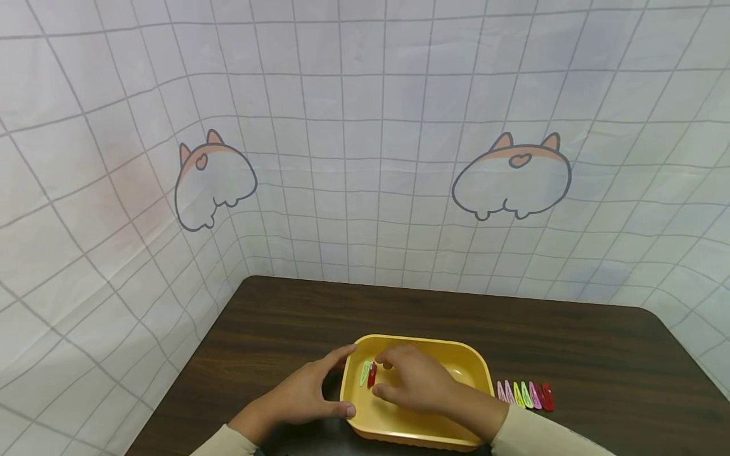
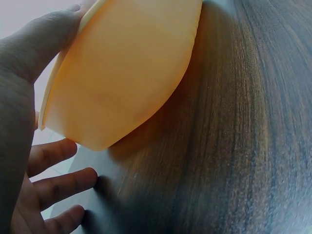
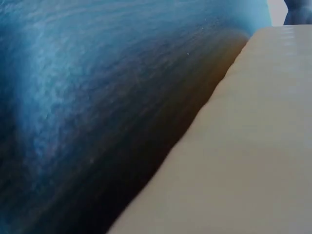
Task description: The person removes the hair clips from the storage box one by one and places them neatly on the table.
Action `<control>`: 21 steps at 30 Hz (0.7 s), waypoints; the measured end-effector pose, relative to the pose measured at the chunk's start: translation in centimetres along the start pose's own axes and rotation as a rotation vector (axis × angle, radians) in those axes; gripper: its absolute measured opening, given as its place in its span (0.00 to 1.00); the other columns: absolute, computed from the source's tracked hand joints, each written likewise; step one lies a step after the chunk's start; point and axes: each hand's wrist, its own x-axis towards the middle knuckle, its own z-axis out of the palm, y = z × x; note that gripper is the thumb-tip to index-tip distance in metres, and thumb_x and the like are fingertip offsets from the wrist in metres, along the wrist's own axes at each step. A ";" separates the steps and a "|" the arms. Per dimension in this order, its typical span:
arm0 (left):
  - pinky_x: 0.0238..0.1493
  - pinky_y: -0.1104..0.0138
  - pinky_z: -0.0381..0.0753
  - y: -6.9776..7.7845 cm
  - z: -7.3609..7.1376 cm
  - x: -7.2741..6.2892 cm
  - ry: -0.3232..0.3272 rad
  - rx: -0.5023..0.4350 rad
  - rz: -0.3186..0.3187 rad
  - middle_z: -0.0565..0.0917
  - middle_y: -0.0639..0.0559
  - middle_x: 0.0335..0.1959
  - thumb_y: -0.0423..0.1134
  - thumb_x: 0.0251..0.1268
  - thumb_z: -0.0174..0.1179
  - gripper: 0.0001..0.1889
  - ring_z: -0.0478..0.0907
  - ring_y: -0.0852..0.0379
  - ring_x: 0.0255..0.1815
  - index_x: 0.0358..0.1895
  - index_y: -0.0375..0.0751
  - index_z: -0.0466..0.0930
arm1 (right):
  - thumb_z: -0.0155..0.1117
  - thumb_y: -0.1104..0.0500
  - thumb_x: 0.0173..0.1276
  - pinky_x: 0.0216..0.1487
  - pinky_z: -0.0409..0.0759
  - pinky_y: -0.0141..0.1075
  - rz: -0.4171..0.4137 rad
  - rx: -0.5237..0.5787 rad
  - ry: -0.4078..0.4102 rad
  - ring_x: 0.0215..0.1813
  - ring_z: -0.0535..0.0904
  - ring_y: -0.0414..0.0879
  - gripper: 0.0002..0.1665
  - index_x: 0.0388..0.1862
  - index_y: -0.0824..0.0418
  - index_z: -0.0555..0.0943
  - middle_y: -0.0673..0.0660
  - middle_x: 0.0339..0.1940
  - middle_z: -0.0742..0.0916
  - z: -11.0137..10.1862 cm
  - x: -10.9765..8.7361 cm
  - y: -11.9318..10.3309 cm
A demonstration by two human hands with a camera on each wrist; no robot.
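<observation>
A white cloth backdrop (image 1: 365, 95) with a grey grid and cartoon corgi rumps hangs behind and to the left of the work, probably to screen off the surroundings. Below it stands a dark wood-grain table (image 1: 274, 329), and at its near side sits a yellow plastic tray (image 1: 376, 415) with rounded corners, presumably kept within easy reach of both arms.

The left hand (image 1: 308, 389) spans the tray's left end, thumb at the near corner and index finger at the far one, gripping it; the left wrist view shows the remaining fingers spread off the plastic. This hold likely steadies the tray against sliding.

The right hand (image 1: 416, 380) is over the tray's inside, its thumb and fingers bent with a narrow gap between them and no clip seen in its hold. Its fingertips are just beside a red snap hair clip (image 1: 372, 375); whether they touch it cannot be told. A light green snap hair clip (image 1: 365, 373) lies next to the red one, at the tray's left side.

Right of the tray, a row of snap hair clips (image 1: 526, 395) in pink, yellow, green, magenta and red lies side by side on the table, perhaps spaced so each can be picked singly.
</observation>
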 end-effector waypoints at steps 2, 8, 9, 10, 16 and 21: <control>0.67 0.42 0.68 0.1 0.0 0.0 0.000 0.006 -0.007 0.78 0.60 0.65 0.59 0.61 0.72 0.50 0.73 0.56 0.68 0.83 0.63 0.51 | 0.72 0.39 0.65 0.52 0.81 0.43 0.000 -0.006 -0.001 0.50 0.80 0.44 0.31 0.57 0.59 0.83 0.50 0.46 0.86 0.1 0.0 -0.1; 0.66 0.42 0.69 0.1 0.0 0.0 0.004 0.029 -0.016 0.78 0.60 0.64 0.61 0.60 0.71 0.51 0.73 0.55 0.67 0.82 0.64 0.51 | 0.70 0.38 0.66 0.51 0.81 0.43 0.013 -0.028 0.001 0.51 0.80 0.44 0.31 0.57 0.58 0.83 0.49 0.47 0.86 0.4 0.2 -0.5; 0.66 0.42 0.69 0.1 0.0 0.0 0.005 0.032 -0.014 0.79 0.60 0.64 0.61 0.60 0.71 0.51 0.73 0.55 0.67 0.82 0.64 0.51 | 0.70 0.37 0.66 0.51 0.82 0.43 0.019 -0.028 0.001 0.51 0.80 0.44 0.31 0.57 0.57 0.83 0.49 0.47 0.87 0.4 0.3 -0.6; 0.66 0.42 0.69 0.1 0.0 0.0 0.006 0.033 -0.013 0.79 0.61 0.64 0.61 0.60 0.71 0.51 0.73 0.55 0.67 0.82 0.64 0.51 | 0.70 0.37 0.66 0.50 0.82 0.43 0.024 -0.028 0.002 0.51 0.80 0.44 0.31 0.57 0.57 0.83 0.49 0.47 0.87 0.4 0.3 -0.7; 0.66 0.43 0.69 0.0 0.0 0.1 0.007 0.027 -0.004 0.80 0.61 0.63 0.61 0.60 0.72 0.51 0.74 0.57 0.66 0.82 0.63 0.51 | 0.71 0.38 0.66 0.51 0.82 0.43 0.035 -0.015 0.003 0.51 0.80 0.44 0.29 0.56 0.57 0.84 0.50 0.47 0.87 0.4 0.4 -1.5; 0.67 0.43 0.69 -0.1 0.0 0.1 0.004 0.030 0.007 0.79 0.60 0.64 0.62 0.60 0.71 0.51 0.74 0.57 0.66 0.83 0.63 0.51 | 0.71 0.38 0.66 0.52 0.82 0.43 0.038 -0.014 0.002 0.52 0.80 0.44 0.28 0.55 0.56 0.84 0.49 0.48 0.87 0.6 0.5 -1.8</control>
